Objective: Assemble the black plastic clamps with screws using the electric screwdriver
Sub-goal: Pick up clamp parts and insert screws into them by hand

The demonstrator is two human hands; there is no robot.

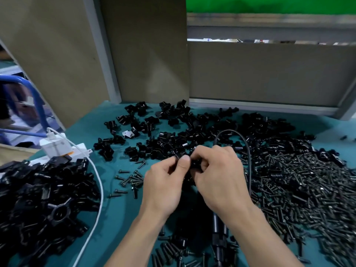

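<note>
My left hand (165, 182) and my right hand (217, 174) meet above the middle of the green table, both pinching a small black plastic clamp (178, 156) between fingertips and thumbs. Most of the clamp is hidden by my fingers. Loose black clamp pieces (173, 130) lie scattered behind my hands. A big heap of black screws (300, 185) spreads to the right, and a few screws (131, 180) lie left of my left hand. The black electric screwdriver (218, 234) lies on the table under my right forearm, its cable (247, 149) arching up behind my right hand.
A pile of black star-shaped assembled parts (44, 201) fills the left. A white power strip (59, 146) with a white cable (97, 189) sits beyond it. Beige partition panels (265, 74) wall the back; a blue metal frame (36, 101) stands far left.
</note>
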